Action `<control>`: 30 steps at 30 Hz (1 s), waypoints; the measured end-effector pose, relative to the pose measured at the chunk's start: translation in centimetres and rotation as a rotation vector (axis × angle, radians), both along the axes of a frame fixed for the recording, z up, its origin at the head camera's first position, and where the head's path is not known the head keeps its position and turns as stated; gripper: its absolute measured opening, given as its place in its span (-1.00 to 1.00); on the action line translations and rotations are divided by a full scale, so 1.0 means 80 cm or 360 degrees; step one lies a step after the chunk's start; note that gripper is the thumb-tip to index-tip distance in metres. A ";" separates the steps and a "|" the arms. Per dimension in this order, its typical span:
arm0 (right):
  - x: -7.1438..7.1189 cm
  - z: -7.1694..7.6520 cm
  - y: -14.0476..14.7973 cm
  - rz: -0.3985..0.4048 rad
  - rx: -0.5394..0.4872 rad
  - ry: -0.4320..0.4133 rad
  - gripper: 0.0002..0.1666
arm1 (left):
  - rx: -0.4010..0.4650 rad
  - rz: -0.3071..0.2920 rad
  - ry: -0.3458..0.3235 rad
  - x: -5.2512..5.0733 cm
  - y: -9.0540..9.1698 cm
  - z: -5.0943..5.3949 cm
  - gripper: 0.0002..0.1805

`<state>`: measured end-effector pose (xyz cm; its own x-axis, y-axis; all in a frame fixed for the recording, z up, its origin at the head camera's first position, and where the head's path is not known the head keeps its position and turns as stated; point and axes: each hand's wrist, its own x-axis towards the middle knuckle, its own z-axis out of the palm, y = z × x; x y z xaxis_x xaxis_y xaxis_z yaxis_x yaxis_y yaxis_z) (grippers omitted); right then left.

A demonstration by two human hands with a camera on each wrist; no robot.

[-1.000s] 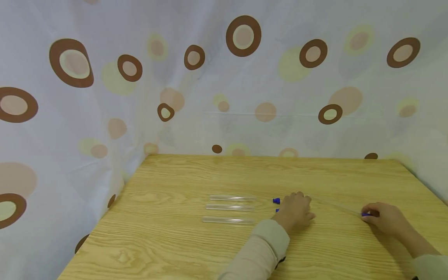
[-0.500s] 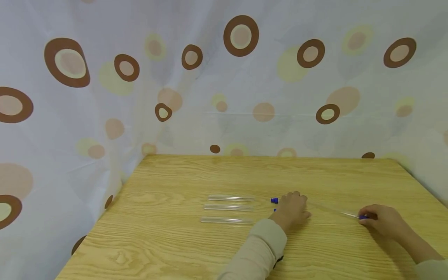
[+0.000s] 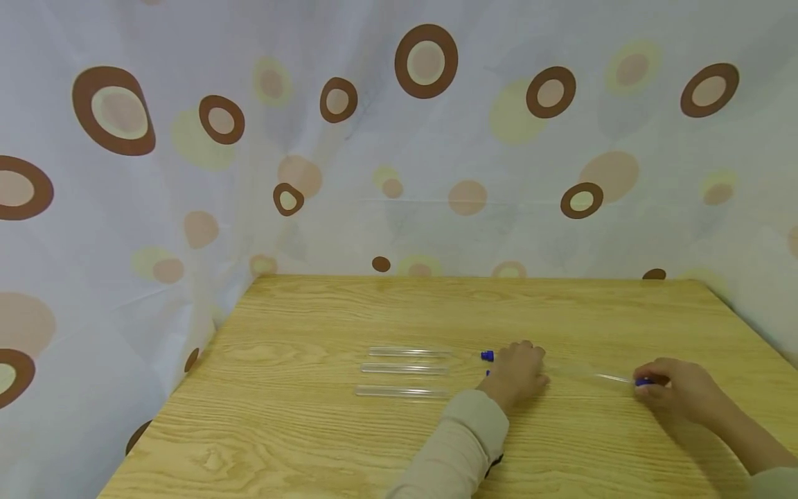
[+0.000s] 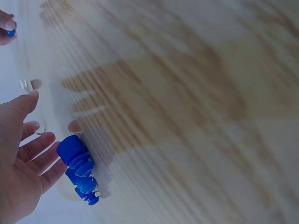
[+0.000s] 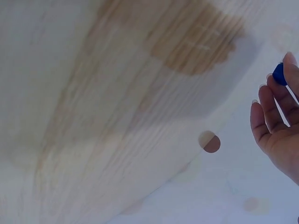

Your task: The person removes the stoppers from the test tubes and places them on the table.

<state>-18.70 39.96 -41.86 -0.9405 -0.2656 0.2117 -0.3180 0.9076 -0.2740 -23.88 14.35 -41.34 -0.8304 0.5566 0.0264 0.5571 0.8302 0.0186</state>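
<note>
Where the two hands come nearest each other above the tabletop, a clear tube [image 3: 614,378] stretches between them, its left part so faint that its outline is hard to follow. At its right end sits a blue cap [image 3: 643,382], which the person's right hand [image 3: 679,388] pinches between thumb and forefinger; the other fingers of that hand lie loosely spread in the right wrist view. The left hand [image 3: 516,367] is at the tube's opposite end, its thumb and forefinger apart and its remaining fingers loosely extended; whether they grip the tube, one cannot tell. Just beside that hand, more blue caps [image 4: 77,163] stand in a row that overlaps in the left wrist view, too closely to count.

Farther left, three clear tubes [image 3: 405,369] lie roughly parallel, apart from one another, on the wood-grained table [image 3: 312,312]. A light rolled sleeve [image 3: 467,436] covers the left forearm. Behind the table and along its left side hangs a pale cloth [image 3: 349,159] printed with brown, yellow and peach rounds.
</note>
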 end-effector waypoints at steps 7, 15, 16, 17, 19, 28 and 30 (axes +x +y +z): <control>0.000 0.004 -0.008 0.0054 -0.0019 0.0138 -0.82 | 0.0071 -0.0016 0.0014 -0.001 -0.003 0.000 -0.78; 0.000 0.008 -0.009 0.0034 -0.0054 0.0053 -0.84 | 0.0208 -0.0030 -0.0063 -0.005 -0.008 0.002 -0.84; 0.001 0.008 -0.010 0.0033 -0.0062 0.0038 -0.84 | 0.0216 -0.0031 -0.0070 -0.005 -0.008 0.001 -0.83; 0.001 0.008 -0.010 0.0034 -0.0069 0.0033 -0.83 | 0.0229 -0.0032 -0.0076 -0.005 -0.009 0.001 -0.82; 0.000 0.008 -0.011 0.0050 -0.0080 0.0050 -0.83 | 0.0247 -0.0041 -0.0075 -0.006 -0.010 0.001 -0.80; 0.002 0.010 -0.013 0.0054 -0.0156 0.0080 -0.83 | 0.0286 -0.0073 -0.0086 -0.005 -0.014 0.007 -0.79; 0.002 0.011 -0.015 0.0048 -0.0166 0.0077 -0.83 | 0.0262 -0.0078 -0.0083 -0.005 -0.016 0.008 -0.76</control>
